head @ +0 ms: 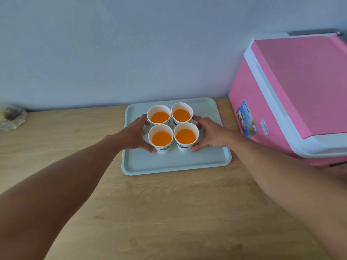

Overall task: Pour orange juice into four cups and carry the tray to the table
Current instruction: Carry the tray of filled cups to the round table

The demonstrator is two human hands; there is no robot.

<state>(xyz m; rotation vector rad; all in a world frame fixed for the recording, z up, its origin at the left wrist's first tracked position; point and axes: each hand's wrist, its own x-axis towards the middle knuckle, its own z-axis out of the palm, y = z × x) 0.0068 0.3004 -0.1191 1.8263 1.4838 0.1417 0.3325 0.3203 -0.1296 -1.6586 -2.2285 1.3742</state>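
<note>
Several white paper cups holding orange juice stand close together in a square on a pale green tray [174, 162]. My left hand [133, 136] wraps the left side of the group, thumb on the near left cup [160, 128] and fingers on the far left cup [158, 109]. My right hand [210, 134] mirrors it, thumb against the near right cup [185, 126] and fingers by the far right cup [181, 106]. The tray lies flat on the wooden counter [150, 212] close to the wall.
A pink cooler box [293, 94] with a white-rimmed lid stands just right of the tray, almost touching it. A clear glass dish [11, 117] sits at the far left by the wall. Bare wooden surface stretches in front of the tray.
</note>
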